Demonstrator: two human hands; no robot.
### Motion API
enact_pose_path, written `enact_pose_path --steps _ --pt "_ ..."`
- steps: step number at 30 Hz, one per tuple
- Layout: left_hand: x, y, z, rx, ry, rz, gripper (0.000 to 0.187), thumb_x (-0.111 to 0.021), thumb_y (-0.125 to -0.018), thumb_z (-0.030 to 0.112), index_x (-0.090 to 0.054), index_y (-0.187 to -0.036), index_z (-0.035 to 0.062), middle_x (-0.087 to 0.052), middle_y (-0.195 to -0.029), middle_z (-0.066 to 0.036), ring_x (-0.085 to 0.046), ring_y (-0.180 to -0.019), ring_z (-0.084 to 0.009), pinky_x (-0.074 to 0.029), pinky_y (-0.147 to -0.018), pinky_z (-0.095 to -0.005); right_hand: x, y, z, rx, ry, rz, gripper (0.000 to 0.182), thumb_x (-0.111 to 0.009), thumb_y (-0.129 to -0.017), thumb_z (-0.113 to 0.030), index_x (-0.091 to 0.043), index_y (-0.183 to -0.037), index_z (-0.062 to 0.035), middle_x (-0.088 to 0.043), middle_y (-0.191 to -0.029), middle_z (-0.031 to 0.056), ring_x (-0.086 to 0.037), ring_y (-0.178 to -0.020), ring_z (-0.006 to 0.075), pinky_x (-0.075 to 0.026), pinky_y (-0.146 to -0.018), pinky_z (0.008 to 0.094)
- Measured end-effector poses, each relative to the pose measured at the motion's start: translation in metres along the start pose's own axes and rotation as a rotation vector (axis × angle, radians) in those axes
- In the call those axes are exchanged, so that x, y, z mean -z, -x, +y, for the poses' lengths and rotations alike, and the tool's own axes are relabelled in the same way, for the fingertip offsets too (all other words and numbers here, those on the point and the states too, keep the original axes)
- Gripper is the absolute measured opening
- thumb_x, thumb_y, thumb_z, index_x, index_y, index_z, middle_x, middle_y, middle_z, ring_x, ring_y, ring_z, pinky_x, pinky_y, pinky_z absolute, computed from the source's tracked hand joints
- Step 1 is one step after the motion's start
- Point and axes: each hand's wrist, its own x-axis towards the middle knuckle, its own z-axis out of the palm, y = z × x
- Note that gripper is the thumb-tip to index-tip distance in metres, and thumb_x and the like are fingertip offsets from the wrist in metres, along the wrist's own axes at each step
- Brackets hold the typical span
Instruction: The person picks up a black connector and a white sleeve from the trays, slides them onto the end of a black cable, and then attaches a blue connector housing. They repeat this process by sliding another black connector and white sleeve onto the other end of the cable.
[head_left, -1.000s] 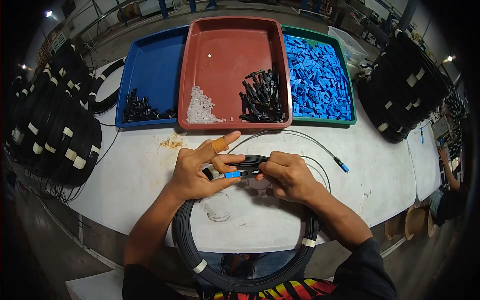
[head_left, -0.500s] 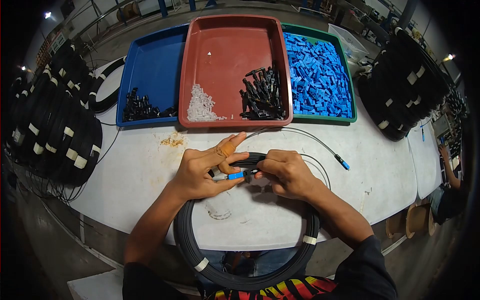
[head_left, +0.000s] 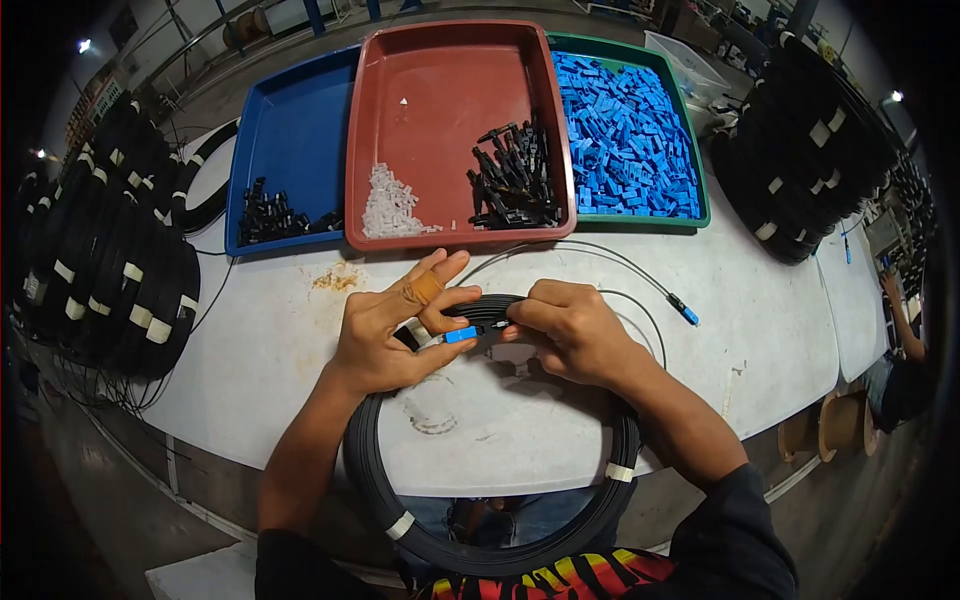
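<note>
My left hand [head_left: 395,330] pinches a blue connector [head_left: 460,335] between thumb and fingers, with tape wrapped round one finger. Just to its right, my right hand [head_left: 570,330] is closed on a small black cable end [head_left: 501,324] with a pale tip. A narrow gap lies between the connector and the cable end. Both hands are over the far side of a black cable coil [head_left: 365,450], which is bound with white tape and overhangs the table's near edge. Another cable end with a blue connector [head_left: 689,315] lies to the right.
Behind stand a blue tray [head_left: 300,110] with black parts, a red tray [head_left: 450,80] with white and black pieces, and a green tray [head_left: 703,190] full of blue connectors. Stacked coils flank the white table [head_left: 290,380]. A co-worker's arm [head_left: 897,305] shows at far right.
The view has shifted slightly. My hands have moved a little apart, and the gap between the blue connector and the cable end has widened.
</note>
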Motion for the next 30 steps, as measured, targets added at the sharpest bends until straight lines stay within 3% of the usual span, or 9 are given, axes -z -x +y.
enact_pose_path --steps 6,9,12,14,15,20,22,24,30 --pt "0.000 -0.002 0.001 -0.011 0.000 -0.008 0.078 -0.087 -0.070 -0.003 -0.056 -0.142 -0.0040 -0.070 -0.130 -0.017 -0.076 -0.103 -0.0242 -0.061 -0.089 -0.0311 0.000 -0.003 0.001 -0.030 0.017 -0.046 0.013 -0.076 -0.074 -0.004 -0.067 -0.084 -0.0019 -0.060 -0.074 0.0116 -0.063 -0.072 0.0325 -0.052 -0.064 0.0445" --pt "0.000 -0.005 0.002 -0.009 0.000 0.045 0.072 -0.085 -0.072 -0.002 -0.059 -0.140 -0.0025 -0.075 -0.119 -0.016 -0.078 -0.097 -0.0223 -0.059 -0.095 -0.0356 0.003 -0.005 -0.004 -0.046 0.016 -0.030 0.014 -0.077 -0.074 -0.004 -0.067 -0.083 -0.0020 -0.059 -0.074 0.0113 -0.063 -0.072 0.0321 -0.051 -0.064 0.0444" --pt "0.004 -0.011 0.006 -0.197 -0.171 0.001 0.058 -0.084 -0.074 0.001 -0.067 -0.130 -0.0016 -0.078 -0.110 -0.013 -0.078 -0.091 -0.0212 -0.058 -0.096 -0.0384 -0.003 -0.003 -0.007 -0.033 0.030 0.016 0.015 -0.078 -0.074 -0.005 -0.066 -0.084 -0.0020 -0.059 -0.074 0.0109 -0.062 -0.071 0.0316 -0.051 -0.063 0.0442" --pt "0.003 -0.011 0.008 -0.303 -0.265 -0.088 0.046 -0.084 -0.072 0.001 -0.074 -0.116 -0.0010 -0.079 -0.089 -0.011 -0.076 -0.080 -0.0201 -0.058 -0.090 -0.0387 -0.006 -0.001 -0.006 -0.017 0.059 0.038 0.016 -0.078 -0.074 -0.005 -0.066 -0.084 -0.0021 -0.058 -0.074 0.0108 -0.062 -0.071 0.0312 -0.051 -0.062 0.0439" --pt "0.000 -0.012 0.011 -0.293 -0.279 -0.043 0.036 -0.083 -0.073 0.001 -0.076 -0.108 -0.0009 -0.079 -0.089 -0.011 -0.075 -0.077 -0.0180 -0.058 -0.081 -0.0358 -0.007 -0.001 -0.006 -0.009 0.083 0.052 0.016 -0.077 -0.075 -0.004 -0.066 -0.087 -0.0021 -0.059 -0.075 0.0106 -0.062 -0.070 0.0308 -0.051 -0.062 0.0429" --pt "0.002 -0.008 0.005 -0.317 -0.260 -0.041 0.027 -0.084 -0.078 0.006 -0.077 -0.103 0.0018 -0.079 -0.095 -0.007 -0.074 -0.079 -0.0159 -0.056 -0.073 -0.0314 -0.009 -0.004 -0.008 0.058 0.047 0.190 0.021 -0.075 -0.075 0.002 -0.069 -0.095 -0.0014 -0.064 -0.083 0.0105 -0.063 -0.069 0.0278 -0.050 -0.060 0.0384" --pt "0.003 -0.007 0.005 -0.311 -0.203 -0.031 0.025 -0.084 -0.077 0.006 -0.078 -0.101 0.0021 -0.079 -0.093 -0.007 -0.073 -0.077 -0.0163 -0.055 -0.071 -0.0310 -0.004 -0.007 -0.013 0.228 0.120 0.265 0.027 -0.074 -0.071 0.005 -0.069 -0.097 0.0001 -0.067 -0.089 0.0106 -0.062 -0.068 0.0250 -0.050 -0.060 0.0356" --pt "0.004 -0.005 0.005 -0.153 -0.108 -0.022 0.021 -0.085 -0.077 0.006 -0.078 -0.096 0.0033 -0.078 -0.089 -0.007 -0.071 -0.071 -0.0186 -0.055 -0.066 -0.0309 -0.006 -0.004 -0.009 0.274 0.145 0.287 0.029 -0.074 -0.068 0.003 -0.069 -0.097 0.0010 -0.069 -0.094 0.0117 -0.061 -0.068 0.0233 -0.049 -0.059 0.0344" --pt "0.002 -0.010 0.014 -0.263 -0.211 0.003 0.016 -0.085 -0.076 0.004 -0.074 -0.087 0.0051 -0.078 -0.089 -0.008 -0.070 -0.067 -0.0200 -0.054 -0.062 -0.0295 -0.006 -0.006 -0.009 0.356 0.136 0.332 0.028 -0.071 -0.066 0.011 -0.069 -0.093 0.0041 -0.072 -0.092 0.0159 -0.068 -0.069 0.0253 -0.054 -0.057 0.0324"
